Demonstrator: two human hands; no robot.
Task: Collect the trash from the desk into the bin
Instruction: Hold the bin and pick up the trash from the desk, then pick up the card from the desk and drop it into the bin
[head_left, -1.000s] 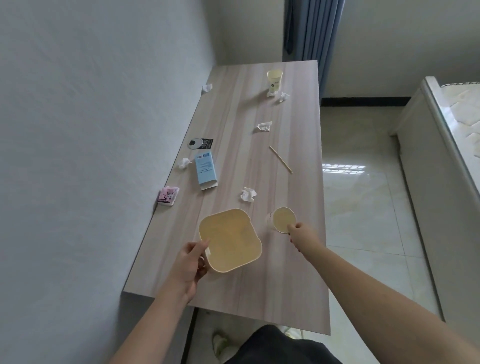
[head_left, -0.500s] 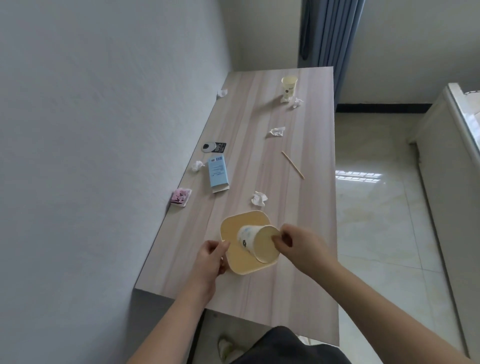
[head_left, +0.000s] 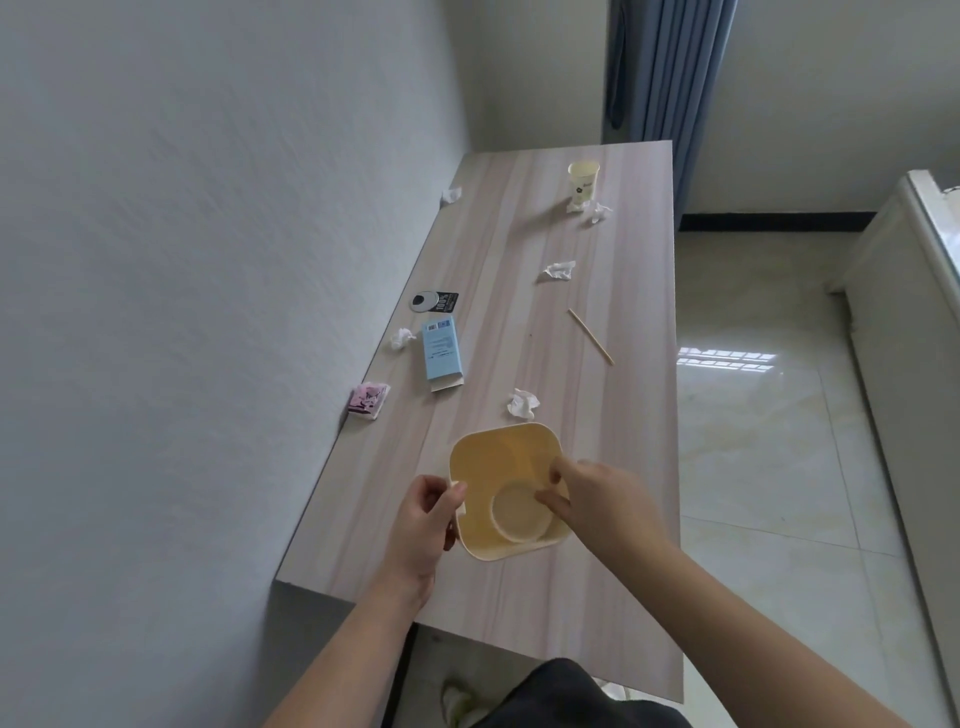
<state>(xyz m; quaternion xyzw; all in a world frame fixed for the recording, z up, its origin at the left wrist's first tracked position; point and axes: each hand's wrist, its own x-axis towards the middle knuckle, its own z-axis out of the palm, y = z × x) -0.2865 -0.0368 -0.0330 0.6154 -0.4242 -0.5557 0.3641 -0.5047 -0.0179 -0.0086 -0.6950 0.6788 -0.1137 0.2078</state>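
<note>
Lower center: your left hand (head_left: 422, 525) grips bin (head_left: 498, 447) rim; right hand (head_left: 597, 501) pinches paper cup (head_left: 519, 512) inside it.

Readable in white on the small black card (head_left: 445, 301) near the wall edge of the desk (head_left: 545, 613): "100%", with smaller lines beneath too fine to make out. Printed on the light blue box (head_left: 441, 353): a small barcode-like patch at its far end and several lines of dark text, all too small to read. Marked on the far paper cup (head_left: 583, 180): a dark flower-shaped logo under a short word, illegible. Shown on the pink packet (head_left: 369, 399): a cartoon figure, no legible lettering.
</note>
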